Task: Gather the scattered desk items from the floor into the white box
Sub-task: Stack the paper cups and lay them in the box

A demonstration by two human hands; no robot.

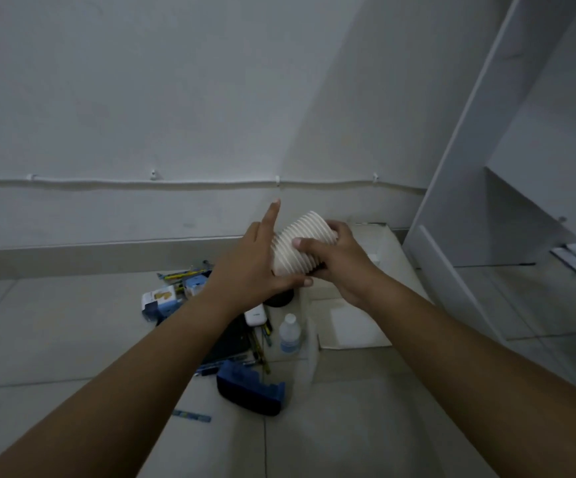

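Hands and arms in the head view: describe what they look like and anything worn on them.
Two bare forearms reach in from the bottom edge, with no sleeves in view. The left hand and right hand wear no gloves, and no rings, watch or bracelet can be seen. The dim light hides finer detail.

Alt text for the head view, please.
Both hands hold a ribbed white cup above the floor: right hand grips it, left hand steadies its base. Below lie pencils, a water bottle and a white box.
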